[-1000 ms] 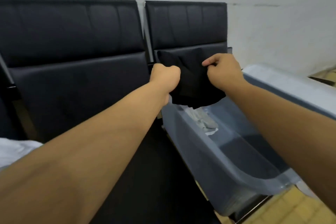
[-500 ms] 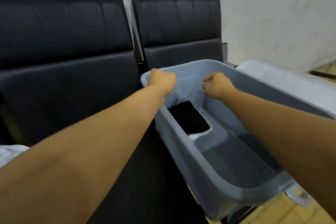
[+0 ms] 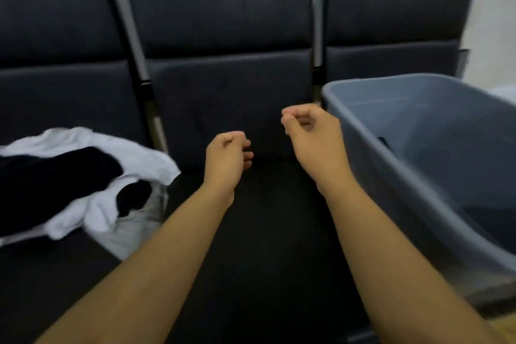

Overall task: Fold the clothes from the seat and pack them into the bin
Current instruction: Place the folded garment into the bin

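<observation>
Clothes lie in a loose heap on the left seat of a row of three black padded seats, white garments tangled with black ones, part of the pile spilling toward the gap beside the middle seat. Both bare forearms reach out over that middle seat. The left hand hangs above the cushion with its fingers curled in and nothing between them. The right hand sits a little higher and further right, near the corner of the bin but apart from its rim, its fingers likewise curled toward the thumb and holding nothing (motion blur softens the fingertips, yet no cloth shows in either hand). The grey plastic bin stands tilted on the right seat, its open mouth facing the camera. Deep inside it a dark folded piece shows against the far wall, mostly hidden by the near side. A pale wall rises behind the seat backs.
</observation>
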A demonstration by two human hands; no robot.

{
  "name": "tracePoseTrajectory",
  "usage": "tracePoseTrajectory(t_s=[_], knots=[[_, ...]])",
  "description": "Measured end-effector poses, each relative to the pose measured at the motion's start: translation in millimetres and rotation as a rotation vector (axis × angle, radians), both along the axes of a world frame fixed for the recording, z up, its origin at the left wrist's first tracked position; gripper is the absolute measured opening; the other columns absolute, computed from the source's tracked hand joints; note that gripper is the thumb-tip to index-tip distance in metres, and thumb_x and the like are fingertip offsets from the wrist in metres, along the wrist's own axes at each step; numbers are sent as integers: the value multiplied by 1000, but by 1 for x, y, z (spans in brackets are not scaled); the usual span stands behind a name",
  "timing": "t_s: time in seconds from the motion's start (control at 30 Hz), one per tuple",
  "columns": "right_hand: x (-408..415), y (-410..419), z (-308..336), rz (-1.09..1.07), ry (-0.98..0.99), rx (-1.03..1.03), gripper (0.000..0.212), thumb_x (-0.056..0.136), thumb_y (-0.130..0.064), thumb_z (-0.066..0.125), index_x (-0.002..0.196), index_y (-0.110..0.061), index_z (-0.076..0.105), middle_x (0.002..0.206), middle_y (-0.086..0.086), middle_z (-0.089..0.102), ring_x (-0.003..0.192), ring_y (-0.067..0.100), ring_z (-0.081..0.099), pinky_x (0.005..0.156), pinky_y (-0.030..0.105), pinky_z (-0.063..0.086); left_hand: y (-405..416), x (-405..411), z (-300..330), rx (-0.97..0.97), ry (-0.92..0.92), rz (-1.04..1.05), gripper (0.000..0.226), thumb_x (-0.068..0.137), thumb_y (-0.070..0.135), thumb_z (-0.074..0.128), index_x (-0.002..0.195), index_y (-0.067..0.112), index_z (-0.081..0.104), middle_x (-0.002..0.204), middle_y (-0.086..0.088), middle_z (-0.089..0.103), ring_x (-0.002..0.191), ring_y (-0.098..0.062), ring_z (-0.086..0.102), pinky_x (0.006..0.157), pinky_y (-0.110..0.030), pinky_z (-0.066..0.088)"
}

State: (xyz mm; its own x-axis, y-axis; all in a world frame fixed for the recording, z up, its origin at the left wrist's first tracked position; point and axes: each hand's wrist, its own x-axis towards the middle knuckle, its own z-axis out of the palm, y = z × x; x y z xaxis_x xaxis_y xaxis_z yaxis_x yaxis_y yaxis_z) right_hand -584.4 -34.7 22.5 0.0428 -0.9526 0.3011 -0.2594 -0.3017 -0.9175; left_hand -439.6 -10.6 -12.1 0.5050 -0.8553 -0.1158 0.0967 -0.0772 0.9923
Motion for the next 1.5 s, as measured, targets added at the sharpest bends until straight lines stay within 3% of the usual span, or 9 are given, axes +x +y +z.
tracePoseTrajectory(t_s=[0.2,0.33,0.53,0.83,1.0,1.17,1.3,1.4,1.5], knots=[[105,34,-82,221,42,190,13,99,-22,64,108,-28,71,100,-13,70,93,-1,66,79,12,48,41,119,-65,72,-168,204,10,100,20,54,98,26,62,98,-2,69,86,-19,67,77,-35,57],[144,44,-116,328,115,323,14,99,-22,64,107,-31,71,98,-11,70,93,2,67,74,13,47,74,191,-99,138,-437,314,9,99,19,57,105,17,63,92,6,63,83,-6,61,72,-6,44],[174,38,-125,354,182,400,15,98,-25,64,105,-37,70,99,-13,71,95,2,67,81,21,52,109,269,-137,303,-929,336,24,97,22,63,120,16,69,155,-3,34,144,-26,28,108,-28,33],[203,40,-144,402,150,445,15,98,-24,64,106,-34,72,97,-7,75,97,7,69,99,41,55,94,309,-150,418,-1167,195,41,101,27,55,140,18,58,170,-5,5,155,-28,-1,123,-48,20],[207,41,-145,432,147,472,14,98,-26,64,103,-36,73,96,-7,75,98,8,70,100,43,54,78,318,-134,523,-1112,183,50,102,31,53,150,19,45,170,-3,-6,155,-28,-13,122,-53,12],[197,43,-138,469,210,487,16,99,-26,63,105,-37,72,98,-8,75,96,5,70,101,41,54,70,308,-129,321,-1057,353,42,100,28,59,135,4,59,151,-7,45,144,-26,32,117,-38,28],[185,44,-134,477,196,502,15,100,-26,62,106,-34,72,102,-7,75,95,5,71,97,36,56,62,263,-109,65,-867,348,23,99,20,62,116,10,72,126,0,58,121,-14,52,97,-12,35],[174,40,-127,495,-6,701,20,99,-36,63,116,-28,70,116,-4,74,100,7,72,93,33,58,60,214,-98,-54,-664,269,17,97,20,65,110,15,75,118,11,56,113,-1,54,99,-14,42],[155,29,-121,479,-322,1019,56,90,-59,64,128,-19,64,124,5,72,112,21,70,101,44,54,64,164,-100,-132,-613,41,18,96,16,66,110,15,76,116,9,58,113,-2,56,101,-15,41]])
